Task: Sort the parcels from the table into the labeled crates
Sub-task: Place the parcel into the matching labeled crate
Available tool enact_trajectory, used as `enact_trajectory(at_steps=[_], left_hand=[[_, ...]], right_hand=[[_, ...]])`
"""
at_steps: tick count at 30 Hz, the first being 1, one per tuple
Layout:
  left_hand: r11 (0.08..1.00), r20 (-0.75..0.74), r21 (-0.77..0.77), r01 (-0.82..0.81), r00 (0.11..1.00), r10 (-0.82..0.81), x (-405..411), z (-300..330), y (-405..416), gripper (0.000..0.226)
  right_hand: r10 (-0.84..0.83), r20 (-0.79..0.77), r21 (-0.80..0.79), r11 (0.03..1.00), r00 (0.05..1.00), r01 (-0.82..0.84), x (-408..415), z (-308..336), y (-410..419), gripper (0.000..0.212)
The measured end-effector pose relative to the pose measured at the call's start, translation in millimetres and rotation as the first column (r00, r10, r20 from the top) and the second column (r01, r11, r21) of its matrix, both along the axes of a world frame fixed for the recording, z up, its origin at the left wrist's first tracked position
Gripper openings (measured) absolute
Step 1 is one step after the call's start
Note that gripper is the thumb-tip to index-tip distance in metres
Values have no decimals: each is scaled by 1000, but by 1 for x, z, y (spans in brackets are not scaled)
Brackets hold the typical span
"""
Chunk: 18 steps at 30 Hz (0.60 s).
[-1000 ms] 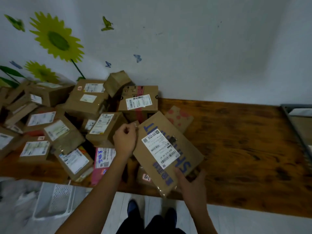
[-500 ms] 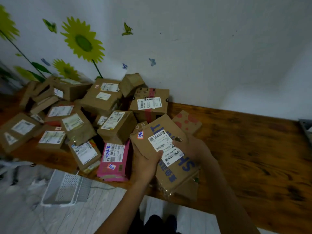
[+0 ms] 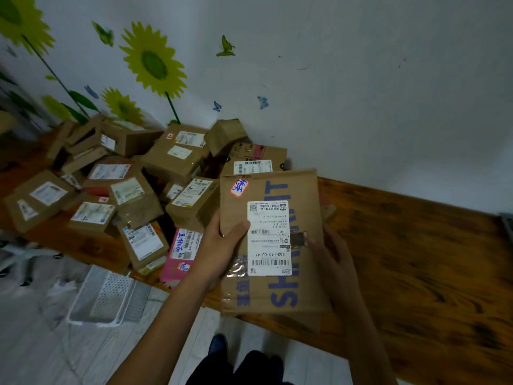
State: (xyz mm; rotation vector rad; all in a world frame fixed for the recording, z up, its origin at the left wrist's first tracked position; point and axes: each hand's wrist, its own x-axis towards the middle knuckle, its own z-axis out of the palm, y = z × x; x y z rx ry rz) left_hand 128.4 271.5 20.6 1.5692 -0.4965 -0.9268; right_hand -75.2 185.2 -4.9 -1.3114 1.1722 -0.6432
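Head view shows both hands, left hand [image 3: 222, 247] and right hand [image 3: 331, 255], gripping the flat brown parcel [image 3: 270, 243] by its long sides above the worktop [image 3: 402, 245] edge, long way pointing away, white crate [image 3: 107, 297] down left.
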Motion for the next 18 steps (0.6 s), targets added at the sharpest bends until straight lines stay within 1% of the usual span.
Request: enact_trajectory(at_steps=[2,5,8,10,12,14,16,18], left_hand=[[1000,21,6,-1,1000,1,-1,6,5,39],[1000,96,-9,27,995,-26,3,14,10,40],[996,113,-42,77,991,-72,12,26,16,42],[988,63,-99,115,992,-109,22,30,23,52],[974,-51,-175,145,986,-156,34,28,28,68],[958,-144,-231,173,967,-209,46,24,34,76],[955,-223,-242,173,948,-228,55,18,39,74],[957,-277,-243,158,934,-224,59,16,43,57]], right_hand=[[17,75,29,999,997,-19,2,0,7,62],[41,178,72,996,983,-55,6,6,14,69],[20,225,59,998,974,-35,11,11,18,76],[-24,248,51,999,968,12,19,19,22,71],[-53,251,46,998,967,43,29,24,24,61],[-53,236,29,998,970,48,39,27,28,60],[-32,225,9,999,974,31,51,31,31,65],[-17,213,-5,1000,977,19,59,35,33,61]])
